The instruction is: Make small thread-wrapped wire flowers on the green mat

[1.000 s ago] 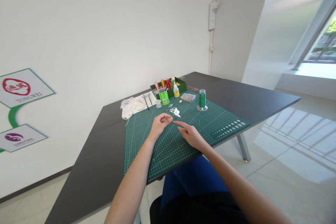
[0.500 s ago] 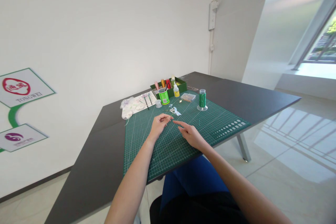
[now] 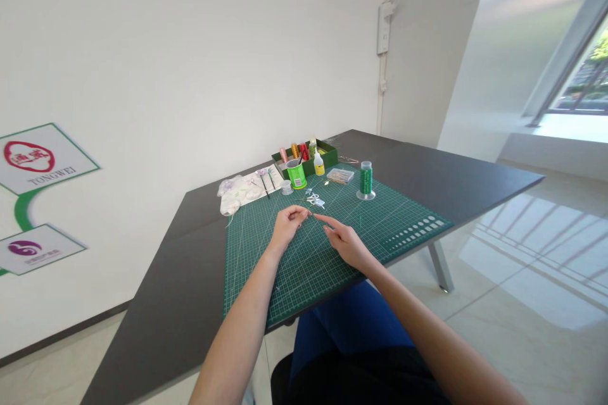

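Note:
Above the green cutting mat [image 3: 304, 278], my left hand [image 3: 288, 226] is closed in a pinch, with thumb and index finger pressed together. Something thin and small seems to be at its fingertips, too fine to make out. My right hand [image 3: 348, 245] has its index finger stretched out, its tip close beside the left fingertips; the other fingers are loosely bent. Just beyond the hands lie white-handled scissors [image 3: 313, 199] and small pale blue-white pieces [image 3: 319, 204]. A spool of green thread [image 3: 365, 181] stands upright to the right.
Behind are a bright green can [image 3: 297, 177] holding tools, a glue bottle [image 3: 318, 167], a clear case [image 3: 341, 175], and a dark green box [image 3: 330, 153] with thread spools. White paper [image 3: 247, 187] with brushes lies back left. The black table's edge [image 3: 498, 202] runs along the right.
My right index finger has straightened a little and its tip has shifted slightly toward the left fingertips. My left hand stays almost in place.

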Demonstrator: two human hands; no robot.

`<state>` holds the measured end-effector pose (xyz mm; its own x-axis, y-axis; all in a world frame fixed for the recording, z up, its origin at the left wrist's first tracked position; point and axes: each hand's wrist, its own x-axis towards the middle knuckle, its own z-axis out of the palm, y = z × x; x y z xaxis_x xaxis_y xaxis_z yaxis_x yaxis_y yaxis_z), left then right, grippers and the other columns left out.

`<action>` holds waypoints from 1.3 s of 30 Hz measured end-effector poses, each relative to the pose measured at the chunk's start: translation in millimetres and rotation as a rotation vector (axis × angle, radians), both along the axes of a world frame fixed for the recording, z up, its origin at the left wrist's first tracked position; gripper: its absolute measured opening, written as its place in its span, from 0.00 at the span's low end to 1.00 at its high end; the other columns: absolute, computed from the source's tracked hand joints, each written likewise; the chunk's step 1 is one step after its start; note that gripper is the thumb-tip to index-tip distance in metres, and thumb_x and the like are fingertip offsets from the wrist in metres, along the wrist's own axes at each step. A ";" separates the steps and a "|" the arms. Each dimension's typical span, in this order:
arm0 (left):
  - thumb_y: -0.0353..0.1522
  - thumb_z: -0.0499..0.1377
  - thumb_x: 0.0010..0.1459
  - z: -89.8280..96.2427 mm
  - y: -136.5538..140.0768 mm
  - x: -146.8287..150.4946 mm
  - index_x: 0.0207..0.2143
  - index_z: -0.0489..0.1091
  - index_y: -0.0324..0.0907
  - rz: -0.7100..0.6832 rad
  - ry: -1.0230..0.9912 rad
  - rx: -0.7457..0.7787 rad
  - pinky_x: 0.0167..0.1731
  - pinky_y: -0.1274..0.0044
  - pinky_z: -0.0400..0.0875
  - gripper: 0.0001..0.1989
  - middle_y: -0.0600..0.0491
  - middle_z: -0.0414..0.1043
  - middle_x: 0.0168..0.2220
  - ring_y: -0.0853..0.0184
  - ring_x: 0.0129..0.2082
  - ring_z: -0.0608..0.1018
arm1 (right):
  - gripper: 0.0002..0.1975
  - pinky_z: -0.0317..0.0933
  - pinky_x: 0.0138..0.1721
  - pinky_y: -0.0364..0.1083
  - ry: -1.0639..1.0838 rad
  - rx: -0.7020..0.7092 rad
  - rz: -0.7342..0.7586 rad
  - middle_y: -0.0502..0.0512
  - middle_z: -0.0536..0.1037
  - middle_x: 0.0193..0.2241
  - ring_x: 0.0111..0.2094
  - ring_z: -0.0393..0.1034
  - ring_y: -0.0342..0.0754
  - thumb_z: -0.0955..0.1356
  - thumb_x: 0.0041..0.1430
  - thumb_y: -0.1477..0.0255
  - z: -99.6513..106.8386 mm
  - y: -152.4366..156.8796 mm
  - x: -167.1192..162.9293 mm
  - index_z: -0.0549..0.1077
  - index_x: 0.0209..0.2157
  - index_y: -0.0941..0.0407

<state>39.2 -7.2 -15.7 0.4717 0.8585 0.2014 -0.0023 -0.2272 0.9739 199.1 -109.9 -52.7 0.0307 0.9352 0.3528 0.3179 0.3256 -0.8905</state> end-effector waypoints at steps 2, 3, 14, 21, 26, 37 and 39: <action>0.44 0.67 0.48 0.1 -0.3 0.1 0.30 0.76 0.37 0.000 0.002 -0.004 0.20 0.81 0.53 0.18 0.55 0.69 0.23 0.76 0.20 0.62 | 0.24 0.44 0.21 0.41 -0.022 0.004 -0.003 0.44 0.54 0.18 0.19 0.45 0.41 0.59 0.68 0.64 0.1 -0.2 0.3 0.70 0.59 0.61; 0.44 0.67 0.48 0.2 -0.5 0.2 0.30 0.76 0.37 0.000 0.003 -0.006 0.20 0.81 0.52 0.18 0.55 0.68 0.23 0.76 0.19 0.62 | 0.24 0.44 0.21 0.41 -0.032 0.008 -0.004 0.44 0.55 0.18 0.19 0.46 0.41 0.59 0.68 0.64 -0.2 -0.1 0.5 0.70 0.58 0.61; 0.45 0.68 0.47 -2.4 0.4 0.3 0.30 0.74 0.37 0.001 0.002 -0.001 0.17 0.82 0.51 0.19 0.58 0.65 0.19 0.77 0.17 0.61 | 0.23 0.45 0.21 0.41 -0.077 0.017 0.001 0.46 0.60 0.18 0.19 0.47 0.40 0.59 0.67 0.67 -3.9 1.4 1.6 0.73 0.56 0.62; 0.45 0.69 0.47 -4.5 2.0 0.9 0.30 0.73 0.37 -0.004 -0.004 -0.002 0.16 0.82 0.50 0.20 0.59 0.62 0.18 0.77 0.15 0.60 | 0.23 0.45 0.21 0.41 -0.064 0.006 0.003 0.47 0.62 0.19 0.19 0.47 0.40 0.59 0.67 0.67 -0.6 -0.8 0.6 0.73 0.56 0.62; 0.46 0.68 0.47 -4.7 2.1 0.9 0.30 0.73 0.37 -0.009 -0.001 0.002 0.15 0.82 0.49 0.20 0.60 0.61 0.17 0.77 0.14 0.60 | 0.23 0.46 0.21 0.41 -0.060 0.012 -0.004 0.47 0.62 0.19 0.19 0.48 0.40 0.59 0.67 0.67 -1.2 -0.1 0.3 0.74 0.55 0.62; 0.44 0.69 0.48 -3.9 1.1 0.5 0.30 0.72 0.37 -0.014 -0.001 0.018 0.15 0.82 0.51 0.19 0.61 0.61 0.15 0.77 0.14 0.61 | 0.23 0.46 0.21 0.41 -0.078 0.019 -0.009 0.47 0.61 0.19 0.19 0.48 0.40 0.59 0.67 0.67 -1.5 0.3 0.5 0.74 0.55 0.62; 0.44 0.69 0.48 -4.2 1.5 0.6 0.31 0.72 0.37 -0.019 -0.001 0.019 0.15 0.82 0.52 0.19 0.61 0.62 0.16 0.77 0.14 0.61 | 0.23 0.46 0.21 0.41 -0.081 0.018 -0.010 0.46 0.60 0.19 0.19 0.48 0.40 0.59 0.67 0.67 -1.0 0.3 0.4 0.74 0.55 0.62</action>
<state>39.9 -5.8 -19.9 0.4881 0.8451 0.2181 -0.0077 -0.2457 0.9693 199.5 -109.6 -53.7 0.0103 0.9286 0.3708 0.3916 0.3375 -0.8560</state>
